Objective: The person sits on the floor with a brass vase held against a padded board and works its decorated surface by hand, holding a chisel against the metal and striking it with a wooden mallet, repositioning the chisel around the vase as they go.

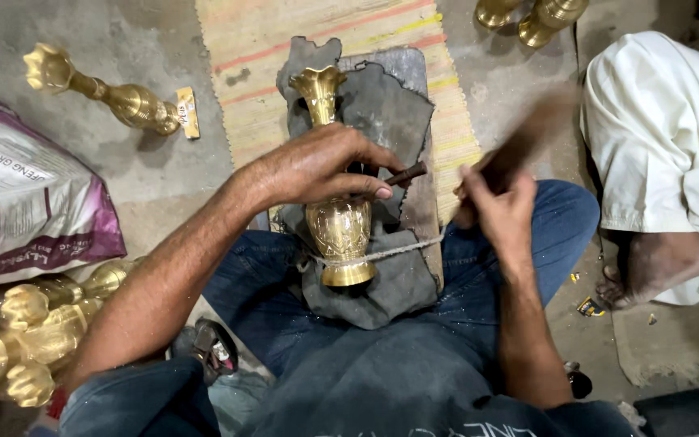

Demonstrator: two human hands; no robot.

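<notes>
Nearest the camera, blue-trousered legs [301,324] frame the work, and across them lies a dark grey cloth [390,283] over a board. On that cloth rests the brass vase [340,226], lying lengthwise with its fluted mouth pointing away and its foot toward the lap; a thin cord [390,252] crosses just above the foot. The left hand [317,166] presses down over the vase's neck and shoulder, fingers curled, pinching a short dark punch [406,173] whose tip angles in at the vase's right side. Right of the vase, the right hand [499,206] is clamped on a wooden mallet handle [527,137], blurred in mid-swing, well clear of the punch. Left of the vase, down by the knee, a heap of brass vases [26,340] lies wrapped in clear plastic, with a printed sack [26,202] just above it. Beyond the sack, one more brass vase [99,89] lies on the concrete. Under the cloth runs a striped mat [260,48]. Right of the vase, another person's white-clothed leg and bare foot [641,275] rest on the floor.
</notes>
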